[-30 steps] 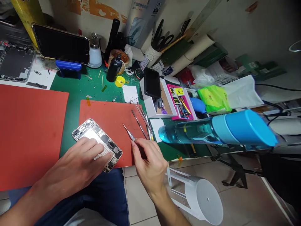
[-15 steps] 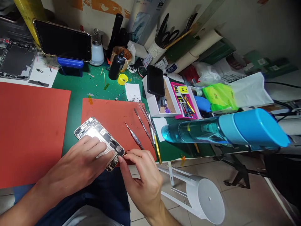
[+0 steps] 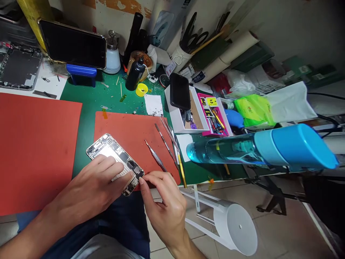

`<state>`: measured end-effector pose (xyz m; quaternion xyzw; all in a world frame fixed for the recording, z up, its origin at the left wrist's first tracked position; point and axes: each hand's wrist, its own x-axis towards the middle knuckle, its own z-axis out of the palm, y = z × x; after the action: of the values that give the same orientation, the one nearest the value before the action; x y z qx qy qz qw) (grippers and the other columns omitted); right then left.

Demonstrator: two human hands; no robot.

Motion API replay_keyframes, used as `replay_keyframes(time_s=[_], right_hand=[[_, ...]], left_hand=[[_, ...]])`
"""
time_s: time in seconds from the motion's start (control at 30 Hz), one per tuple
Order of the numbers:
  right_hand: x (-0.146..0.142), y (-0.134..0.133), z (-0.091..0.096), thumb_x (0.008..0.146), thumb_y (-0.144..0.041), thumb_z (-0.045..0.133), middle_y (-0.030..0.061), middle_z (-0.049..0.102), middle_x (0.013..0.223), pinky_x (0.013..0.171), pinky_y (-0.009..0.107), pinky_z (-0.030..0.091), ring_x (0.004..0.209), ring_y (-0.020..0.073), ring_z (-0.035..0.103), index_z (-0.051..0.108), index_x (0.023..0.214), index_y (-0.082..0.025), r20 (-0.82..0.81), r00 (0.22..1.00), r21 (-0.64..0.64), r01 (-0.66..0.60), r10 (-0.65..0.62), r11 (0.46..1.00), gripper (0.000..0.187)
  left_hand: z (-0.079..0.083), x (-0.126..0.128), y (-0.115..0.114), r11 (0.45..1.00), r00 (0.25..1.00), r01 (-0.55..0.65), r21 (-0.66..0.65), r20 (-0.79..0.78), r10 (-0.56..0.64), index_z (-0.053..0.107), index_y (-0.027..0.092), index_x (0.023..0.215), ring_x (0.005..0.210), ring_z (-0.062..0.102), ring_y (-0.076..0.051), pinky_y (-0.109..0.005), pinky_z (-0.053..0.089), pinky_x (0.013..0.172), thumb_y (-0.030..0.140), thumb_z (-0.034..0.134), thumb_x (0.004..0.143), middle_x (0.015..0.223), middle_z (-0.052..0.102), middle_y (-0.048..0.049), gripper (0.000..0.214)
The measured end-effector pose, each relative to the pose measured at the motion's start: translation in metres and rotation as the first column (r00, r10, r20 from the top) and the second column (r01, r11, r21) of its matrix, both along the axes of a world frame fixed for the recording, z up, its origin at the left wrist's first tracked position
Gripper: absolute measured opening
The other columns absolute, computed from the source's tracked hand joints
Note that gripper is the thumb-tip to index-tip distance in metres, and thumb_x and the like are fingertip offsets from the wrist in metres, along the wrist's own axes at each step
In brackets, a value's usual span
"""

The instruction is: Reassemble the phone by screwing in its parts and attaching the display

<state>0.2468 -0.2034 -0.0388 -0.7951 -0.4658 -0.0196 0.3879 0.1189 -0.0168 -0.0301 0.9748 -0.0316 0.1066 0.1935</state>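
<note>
An opened phone (image 3: 123, 155), its inner parts bare, lies slanted near the front edge of the red mat (image 3: 129, 124). My left hand (image 3: 98, 181) rests over its lower left side, fingers curled on it and holding it. At the phone's lower right corner, my right hand (image 3: 164, 199) has thumb and forefinger pinched together, touching the edge. Whatever sits between those fingertips is too small to make out. Right of the phone lie a metal pen-like tool (image 3: 155, 154), a thin metal pick (image 3: 164, 142), tweezers (image 3: 170, 131) and a gold-ended tool (image 3: 182, 171).
A blue water bottle (image 3: 229, 147) lies along the right edge. Behind are a white tray (image 3: 199, 122), a pink tray (image 3: 212, 131), a black dropper bottle (image 3: 134, 75) and a phone (image 3: 74, 45) on a blue stand (image 3: 81, 72). A white stool (image 3: 239, 230) is at lower right.
The view has shifted slightly. Both hands keep almost the same place on the phone, with the right fingertips still pinched at its corner.
</note>
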Motion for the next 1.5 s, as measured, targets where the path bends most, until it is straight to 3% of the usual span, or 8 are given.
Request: replay_keyframes(time_s=[0.23, 0.5, 0.73, 1.0, 1.13, 1.3, 1.4, 1.5], right_hand=[[0.008, 0.0, 0.015, 0.102, -0.006, 0.065, 0.0052, 0.073, 0.093, 0.074, 0.03, 0.058, 0.083, 0.0176, 0.071, 0.074, 0.108, -0.019, -0.067, 0.998, 0.02, 0.01, -0.008, 1.0, 0.016], [0.06, -0.021, 0.013, 0.107, -0.023, 0.064, 0.0058, 0.075, 0.093, 0.067, 0.031, 0.054, 0.083, 0.0198, 0.071, 0.077, 0.102, -0.02, 0.207, 0.929, -0.08, 0.328, -0.306, 0.941, 0.014], [0.076, -0.013, 0.0, 0.109, -0.029, 0.058, 0.007, 0.074, 0.097, 0.075, 0.035, 0.053, 0.088, 0.023, 0.071, 0.077, 0.104, -0.02, 0.22, 0.93, -0.193, 0.338, -0.295, 0.921, 0.022], [0.087, -0.003, 0.01, 0.11, -0.029, 0.055, 0.0063, 0.073, 0.094, 0.073, 0.033, 0.047, 0.083, 0.022, 0.068, 0.075, 0.1, -0.021, 0.228, 0.932, -0.224, 0.332, -0.282, 0.916, 0.025], [0.098, 0.003, 0.008, 0.11, -0.031, 0.053, 0.0105, 0.071, 0.098, 0.072, 0.034, 0.044, 0.085, 0.0248, 0.066, 0.075, 0.107, -0.017, 0.377, 0.87, -0.308, 0.44, -0.317, 0.843, 0.027], [0.103, 0.014, 0.0, 0.107, -0.018, 0.049, 0.0116, 0.068, 0.09, 0.066, 0.034, 0.039, 0.08, 0.024, 0.063, 0.073, 0.092, -0.016, 0.51, 0.824, -0.45, 0.499, -0.246, 0.74, 0.028], [0.104, 0.016, 0.003, 0.108, -0.019, 0.046, 0.0117, 0.072, 0.087, 0.068, 0.034, 0.045, 0.078, 0.0233, 0.066, 0.072, 0.092, -0.016, 0.522, 0.818, -0.326, 0.455, -0.244, 0.829, 0.031], [0.095, 0.011, 0.019, 0.111, -0.031, 0.056, 0.0083, 0.078, 0.088, 0.071, 0.033, 0.056, 0.076, 0.021, 0.074, 0.075, 0.099, -0.018, 0.453, 0.811, 0.036, 0.399, -0.371, 0.916, 0.026]], left_hand=[[0.0, -0.002, 0.001, 1.0, 0.999, 0.011, -0.013, -0.046, -0.011, 0.062, 0.023, 0.13, 0.082, 0.045, -0.021, -0.04, 0.031, 0.076, 0.011, 0.05, 0.111, 0.094, 0.057, -0.0018, 0.025], [-0.012, -0.003, 0.006, 0.999, 0.999, -0.013, -0.047, 0.051, 0.015, 0.059, 0.025, 0.139, 0.093, 0.052, -0.023, -0.04, 0.037, 0.083, 0.007, 0.048, 0.109, 0.104, 0.064, -0.0047, 0.036], [-0.013, -0.002, 0.005, 1.0, 0.998, -0.017, -0.02, 0.061, 0.018, 0.061, 0.023, 0.136, 0.091, 0.049, -0.022, -0.039, 0.037, 0.082, 0.009, 0.05, 0.11, 0.102, 0.062, -0.0042, 0.032], [-0.016, -0.004, 0.006, 1.0, 0.997, -0.007, -0.002, 0.075, 0.007, 0.062, 0.022, 0.138, 0.093, 0.049, -0.023, -0.04, 0.036, 0.082, 0.009, 0.054, 0.108, 0.104, 0.062, -0.0058, 0.033], [-0.018, -0.003, 0.007, 1.0, 0.995, -0.003, 0.007, 0.096, 0.002, 0.063, 0.02, 0.137, 0.093, 0.05, -0.024, -0.04, 0.036, 0.083, 0.009, 0.056, 0.107, 0.103, 0.062, -0.006, 0.032], [-0.018, -0.001, 0.006, 1.0, 0.992, 0.003, 0.012, 0.123, -0.004, 0.064, 0.019, 0.135, 0.091, 0.048, -0.023, -0.039, 0.036, 0.082, 0.01, 0.056, 0.108, 0.102, 0.061, -0.0061, 0.029], [-0.017, -0.001, 0.005, 0.999, 0.994, -0.003, 0.032, 0.113, 0.0, 0.065, 0.02, 0.132, 0.088, 0.046, -0.024, -0.04, 0.034, 0.08, 0.014, 0.054, 0.11, 0.101, 0.06, -0.0058, 0.026], [-0.014, -0.001, 0.005, 1.0, 0.995, -0.002, 0.03, 0.096, -0.001, 0.066, 0.02, 0.129, 0.086, 0.045, -0.024, -0.04, 0.032, 0.078, 0.015, 0.05, 0.111, 0.098, 0.059, -0.0056, 0.024]])
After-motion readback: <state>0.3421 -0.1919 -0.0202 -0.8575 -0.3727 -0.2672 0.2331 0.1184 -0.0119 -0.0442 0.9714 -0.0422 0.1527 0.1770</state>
